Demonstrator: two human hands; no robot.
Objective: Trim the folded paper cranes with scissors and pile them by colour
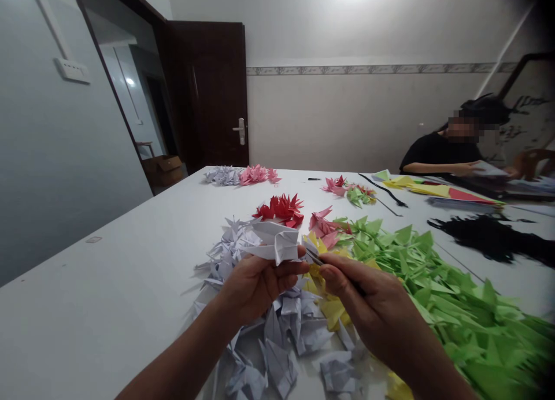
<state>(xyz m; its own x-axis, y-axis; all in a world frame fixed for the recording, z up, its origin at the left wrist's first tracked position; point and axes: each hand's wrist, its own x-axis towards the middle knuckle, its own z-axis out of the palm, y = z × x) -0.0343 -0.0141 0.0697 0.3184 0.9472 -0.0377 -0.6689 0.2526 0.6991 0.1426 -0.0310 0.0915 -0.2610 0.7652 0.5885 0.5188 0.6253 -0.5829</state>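
Observation:
My left hand (255, 287) is closed on a folded white paper piece (284, 244), held up above the pile with its long points toward the left. Just right of it, my right hand (368, 296) grips a thin dark metal tool (315, 258), whose tip is near the paper. Beneath both hands lie many folded white papers (280, 359). Yellow folded papers (333, 307) show between the hands, and a large heap of green ones (451, 307) spreads to the right of my right hand.
Red papers (281, 209) and pink papers (323, 226) sit beyond my hands on the white table (130, 267). Farther back are white and pink heaps (258, 175). Black strands (489, 235) lie at right. A person (442, 151) in black sits at the far right, holding paper.

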